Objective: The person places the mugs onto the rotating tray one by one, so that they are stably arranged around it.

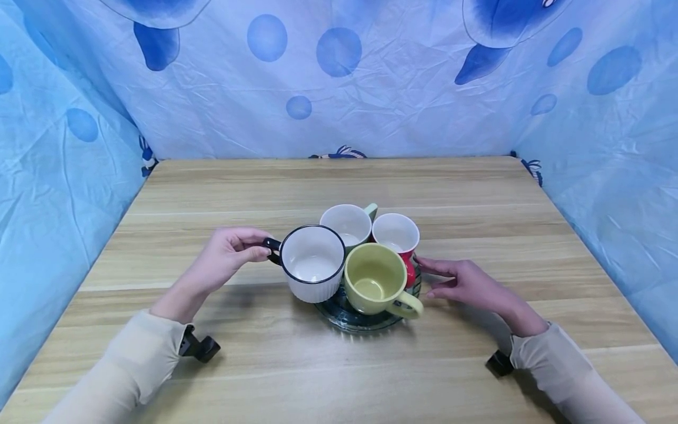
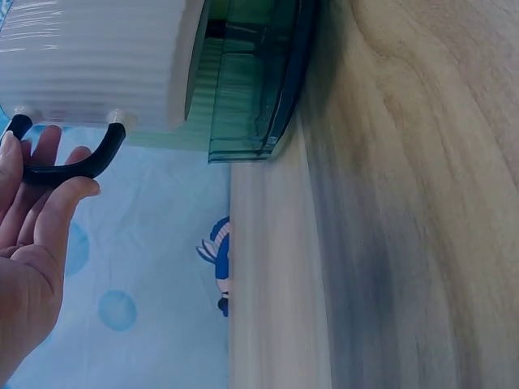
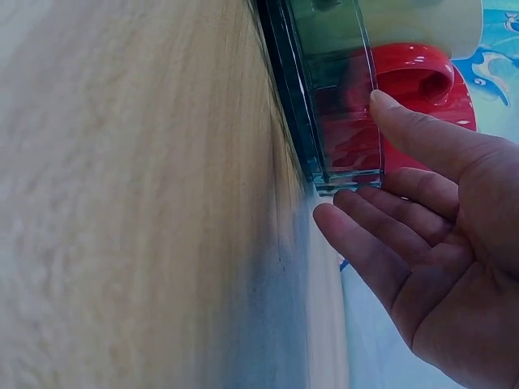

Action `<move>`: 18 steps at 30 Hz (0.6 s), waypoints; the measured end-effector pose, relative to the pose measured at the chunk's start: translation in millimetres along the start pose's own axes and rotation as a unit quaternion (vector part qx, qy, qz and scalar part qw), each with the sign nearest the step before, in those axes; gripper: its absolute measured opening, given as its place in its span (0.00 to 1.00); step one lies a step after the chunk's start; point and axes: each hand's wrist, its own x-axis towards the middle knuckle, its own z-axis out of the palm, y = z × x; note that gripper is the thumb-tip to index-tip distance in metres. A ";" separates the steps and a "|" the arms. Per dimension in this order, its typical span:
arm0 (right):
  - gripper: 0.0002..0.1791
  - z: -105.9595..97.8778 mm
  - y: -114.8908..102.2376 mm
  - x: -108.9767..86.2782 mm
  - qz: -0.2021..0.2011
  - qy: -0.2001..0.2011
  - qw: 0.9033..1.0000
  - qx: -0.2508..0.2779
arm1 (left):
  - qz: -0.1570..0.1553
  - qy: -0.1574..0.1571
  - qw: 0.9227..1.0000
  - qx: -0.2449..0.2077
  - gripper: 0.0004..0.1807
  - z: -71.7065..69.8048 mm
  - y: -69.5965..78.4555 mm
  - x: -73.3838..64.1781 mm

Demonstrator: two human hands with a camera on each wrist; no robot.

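Observation:
My left hand (image 1: 238, 250) pinches the black handle (image 2: 81, 166) of a white ribbed mug (image 1: 312, 288) with a black rim. The mug is upright at the left side of a dark green glass tray (image 1: 352, 323), its base apparently at or above the tray's edge. A yellow-green mug (image 1: 376, 277), a red cup (image 1: 408, 268) with a white inside and a pale green-handled cup (image 1: 346, 221) stand grouped in the tray. At the tray's right side is my right hand (image 1: 471, 285), fingers extended and thumb at the glass wall (image 3: 349, 154), close to the red handle (image 3: 413, 61).
The wooden table (image 1: 212, 194) reaches back to a blue curtain (image 1: 212, 100) with printed bubbles and sea animals, which also hangs along both sides. A small black device (image 1: 203, 347) is strapped at the left wrist, another (image 1: 499, 364) at the right.

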 end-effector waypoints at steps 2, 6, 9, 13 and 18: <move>0.39 -0.2 -0.4 -0.2 -0.002 -0.002 1.000 0.002 | -0.002 0.002 1.000 -0.002 0.12 1.1 0.3 -0.1; 0.39 -0.2 -0.7 0.1 -0.004 -0.002 1.000 -0.001 | -0.003 0.012 1.000 -0.006 0.10 3.1 -1.9 -0.5; 0.40 0.6 -0.6 1.1 -0.004 -0.006 1.000 0.014 | -0.002 0.015 1.000 -0.015 0.10 5.1 -5.0 -0.4; 0.41 2.5 0.2 2.8 -0.004 -0.014 0.998 0.054 | -0.006 0.012 0.999 -0.031 0.13 9.0 -9.8 1.1; 0.40 3.9 1.7 3.9 -0.007 -0.011 0.998 0.066 | -0.035 0.021 0.999 -0.027 0.10 13.7 -11.8 3.7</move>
